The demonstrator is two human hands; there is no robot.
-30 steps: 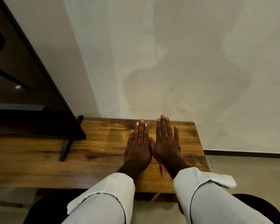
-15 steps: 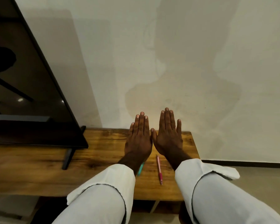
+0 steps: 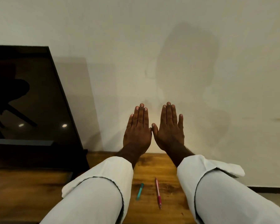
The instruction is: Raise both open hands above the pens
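The left hand (image 3: 137, 132) and right hand (image 3: 169, 130) are raised side by side in front of the pale wall (image 3: 200, 62), fingers straight and together, backs toward the camera, thumbs almost touching, holding nothing. Below them on the wooden table (image 3: 168, 168), between the white sleeves, lie a pink pen (image 3: 158, 193) and just left of it a short teal pen cap (image 3: 140, 191). A dark television screen (image 3: 31, 102) stands at the left.

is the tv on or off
Off, it seems: the tv screen is dark, showing only reflections of a chair and ceiling lights.
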